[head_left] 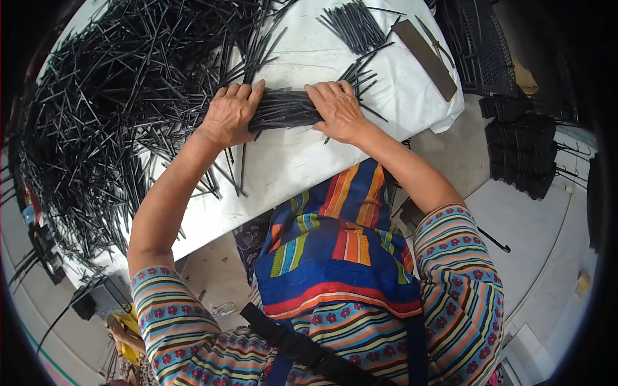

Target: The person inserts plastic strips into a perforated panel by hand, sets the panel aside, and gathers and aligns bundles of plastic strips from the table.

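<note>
A loose bundle of thin black sticks (pixel 283 109) lies crosswise near the front edge of the white-covered table (pixel 290 157). My left hand (pixel 230 114) is closed around its left end, with the fingers over the top. My right hand (pixel 338 110) grips the other end, and stick tips fan out past it to the right. Palms and thumbs are partly hidden. Just left of my left hand spreads a large tangled heap of the same black sticks (pixel 122 90). A few stray sticks (pixel 235 170) poke out below my left wrist.
Toward the far right of the table sit a neater stack of black sticks (pixel 355 27), a flat dark bar (pixel 425 59) and a thin pointed tool (pixel 436 42). Beyond the right edge are a black mesh crate (pixel 483 45) and stacked black bundles (pixel 521 148).
</note>
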A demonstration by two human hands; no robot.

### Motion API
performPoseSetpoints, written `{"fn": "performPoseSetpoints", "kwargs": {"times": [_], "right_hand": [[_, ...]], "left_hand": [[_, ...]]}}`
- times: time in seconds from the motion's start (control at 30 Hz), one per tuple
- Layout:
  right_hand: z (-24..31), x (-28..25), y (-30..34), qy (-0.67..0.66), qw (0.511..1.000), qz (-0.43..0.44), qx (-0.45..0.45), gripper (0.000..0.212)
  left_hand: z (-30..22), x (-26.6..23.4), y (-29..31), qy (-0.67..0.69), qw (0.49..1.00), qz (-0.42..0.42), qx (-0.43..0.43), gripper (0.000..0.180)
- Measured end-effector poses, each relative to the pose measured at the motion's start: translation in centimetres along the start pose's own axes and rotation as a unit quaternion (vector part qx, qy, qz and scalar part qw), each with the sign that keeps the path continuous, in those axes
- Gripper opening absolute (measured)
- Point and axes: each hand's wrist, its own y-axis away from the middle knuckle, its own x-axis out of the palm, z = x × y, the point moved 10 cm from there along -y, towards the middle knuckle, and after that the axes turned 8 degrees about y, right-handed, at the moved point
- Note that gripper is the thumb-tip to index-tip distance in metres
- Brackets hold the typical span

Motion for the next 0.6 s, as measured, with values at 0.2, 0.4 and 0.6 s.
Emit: {"fn": "performPoseSetpoints", "kwargs": {"times": [0.2,0.4,0.6], "right_hand": [[0.1,0.0,0.6,0.023,0.999,0.034,-0.021,0.063],[-0.6,-0.8,1.9,0.039,0.995,-0.015,-0.088,0.054],[-4.8,-0.9,1.5,0.067,0.997,-0.007,-0.031,0.039]], "left_hand": [[1.8,-0.1,3.1,-0.002,1.0,-0.019,-0.008,0.098],[2.7,-0.5,7.0,-0.014,0.998,-0.058,0.022,0.08],[2.8,-0.1,10.9,-0.047,0.993,-0.056,0.092,0.069]]}}
